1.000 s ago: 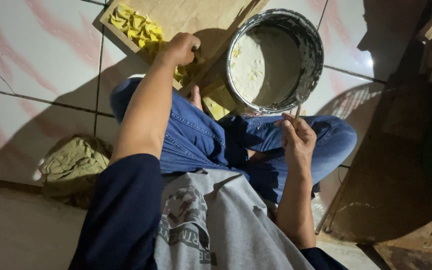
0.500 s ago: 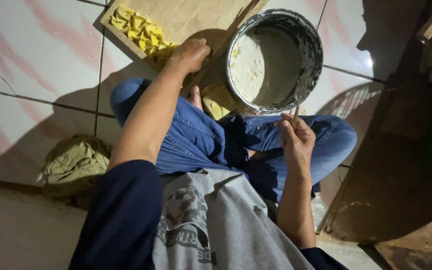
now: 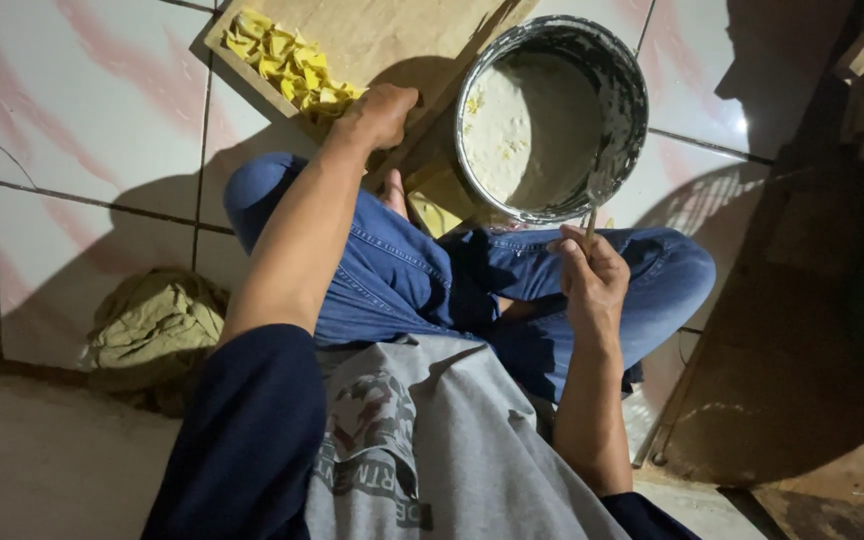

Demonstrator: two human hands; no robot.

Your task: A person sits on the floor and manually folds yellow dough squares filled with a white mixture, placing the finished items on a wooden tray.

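I sit cross-legged in blue jeans on a tiled floor. My left hand reaches forward and rests on a wooden board, right beside a heap of small yellow folded pieces. A round metal pot holding pale batter stands in front of my knees. My right hand grips the thin handle of a spoon whose tip dips over the pot's near rim.
An olive-green crumpled cloth lies on the tiles to my left. Dark wooden boards lean at the right. Pink-veined white floor tiles surround the board.
My left hand has slid right along the board's near edge, away from the yellow pieces. The right hand has barely moved.
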